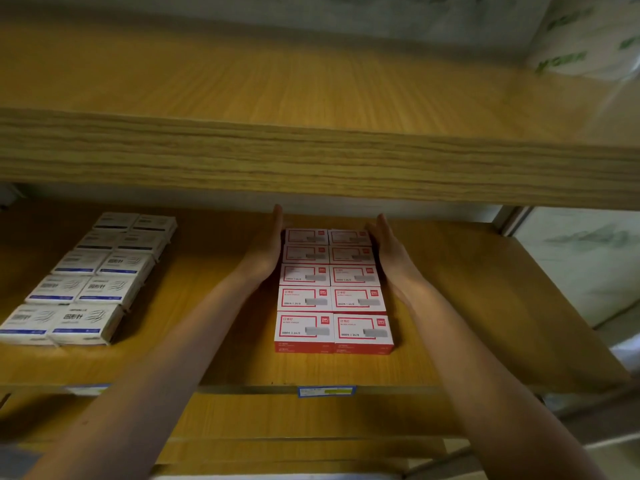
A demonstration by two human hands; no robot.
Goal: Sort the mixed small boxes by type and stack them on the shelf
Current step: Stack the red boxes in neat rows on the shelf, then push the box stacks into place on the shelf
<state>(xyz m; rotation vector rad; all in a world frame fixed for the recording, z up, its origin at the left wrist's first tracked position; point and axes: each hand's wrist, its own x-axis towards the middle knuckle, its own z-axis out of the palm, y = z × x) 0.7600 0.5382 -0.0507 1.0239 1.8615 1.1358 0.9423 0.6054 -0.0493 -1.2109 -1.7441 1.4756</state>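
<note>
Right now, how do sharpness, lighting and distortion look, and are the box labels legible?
Head view: dim, warm light; wide-angle bowing curves the blurred upper shelf board; front red boxes fairly sharp, rear rows soft; white boxes at left soft, fine print unreadable; left hand and right hand slightly blurred.

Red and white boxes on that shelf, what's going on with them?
A person is tidying the red and white boxes on the wooden shelf. The left hand lies flat against the block's left side and the right hand flat against its right side, both near the far rows. The boxes sit in two neat columns. Further left, apart from them, a group of white and blue boxes lies in its own two columns, so the two kinds appear sorted.
</note>
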